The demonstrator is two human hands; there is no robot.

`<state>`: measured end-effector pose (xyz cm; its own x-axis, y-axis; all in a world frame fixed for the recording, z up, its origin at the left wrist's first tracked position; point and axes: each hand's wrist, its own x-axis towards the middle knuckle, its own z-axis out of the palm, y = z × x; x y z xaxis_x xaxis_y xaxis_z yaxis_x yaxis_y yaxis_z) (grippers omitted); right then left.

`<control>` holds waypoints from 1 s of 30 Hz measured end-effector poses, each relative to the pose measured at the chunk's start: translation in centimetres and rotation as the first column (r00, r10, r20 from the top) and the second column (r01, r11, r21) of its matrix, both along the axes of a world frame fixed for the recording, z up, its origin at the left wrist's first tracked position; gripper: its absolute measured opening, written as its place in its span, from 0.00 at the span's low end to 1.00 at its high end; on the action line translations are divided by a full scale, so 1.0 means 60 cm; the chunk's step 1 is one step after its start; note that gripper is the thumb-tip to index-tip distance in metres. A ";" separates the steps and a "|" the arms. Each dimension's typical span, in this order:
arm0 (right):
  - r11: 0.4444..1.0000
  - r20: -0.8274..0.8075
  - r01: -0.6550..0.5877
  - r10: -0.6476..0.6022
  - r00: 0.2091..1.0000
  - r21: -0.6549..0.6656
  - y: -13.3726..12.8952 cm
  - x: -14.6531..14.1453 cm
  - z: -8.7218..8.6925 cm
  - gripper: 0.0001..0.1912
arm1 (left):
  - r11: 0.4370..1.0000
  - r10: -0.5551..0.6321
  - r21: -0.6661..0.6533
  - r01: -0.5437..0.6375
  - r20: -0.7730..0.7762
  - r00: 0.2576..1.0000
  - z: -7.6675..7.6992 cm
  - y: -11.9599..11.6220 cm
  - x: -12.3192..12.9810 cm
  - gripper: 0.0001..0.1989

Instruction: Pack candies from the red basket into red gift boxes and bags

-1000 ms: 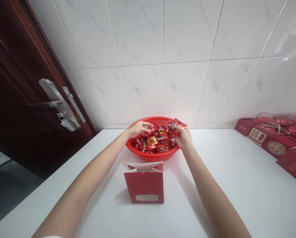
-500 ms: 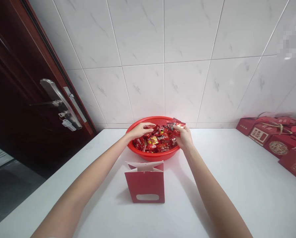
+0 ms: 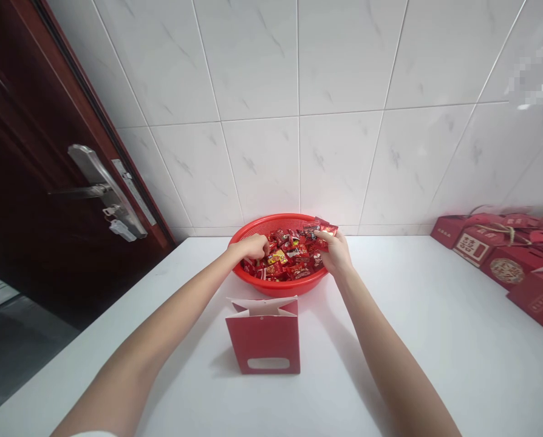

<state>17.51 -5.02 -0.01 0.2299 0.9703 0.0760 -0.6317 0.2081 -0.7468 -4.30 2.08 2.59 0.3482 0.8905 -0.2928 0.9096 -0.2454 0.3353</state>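
A red plastic basket (image 3: 280, 290) stands against the tiled wall, full of wrapped candies (image 3: 294, 255) in red and gold. My left hand (image 3: 254, 246) reaches in over its left side, fingers curled down among the candies; whatever is between the fingertips is hidden. At the right rim my right hand (image 3: 338, 252) is closed on red candy packets (image 3: 324, 228), held above the pile. In front of the basket a red paper gift box (image 3: 263, 343) stands upright with its top open and a pale oval window low on its near face.
Several red gift boxes (image 3: 508, 261) with printed patterns and twine sit along the right of the white table (image 3: 417, 340). A dark wooden door (image 3: 34, 121) with a metal handle (image 3: 110, 191) and keys is on the left.
My left hand has gone from stretched fingers over the candies to curled fingers dipping in among them. My right hand keeps its candies in nearly the same place. The view has shifted slightly.
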 end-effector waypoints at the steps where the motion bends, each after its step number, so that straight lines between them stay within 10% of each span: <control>1: 1.000 -0.001 0.001 -0.001 1.000 -0.005 -0.001 0.000 0.001 0.11 | 1.000 -0.001 0.004 0.001 -0.046 0.999 0.000 0.001 0.001 0.15; 19: 1.000 0.016 -0.006 0.006 1.000 0.021 0.000 -0.001 -0.002 0.13 | 0.975 -0.215 0.053 0.216 -0.021 0.976 -0.002 -0.040 0.017 0.05; 30: 0.999 0.042 -0.029 0.027 0.999 0.033 -0.003 -0.002 0.001 0.15 | 0.984 -0.159 0.150 0.096 0.499 0.852 0.003 -0.059 0.015 0.18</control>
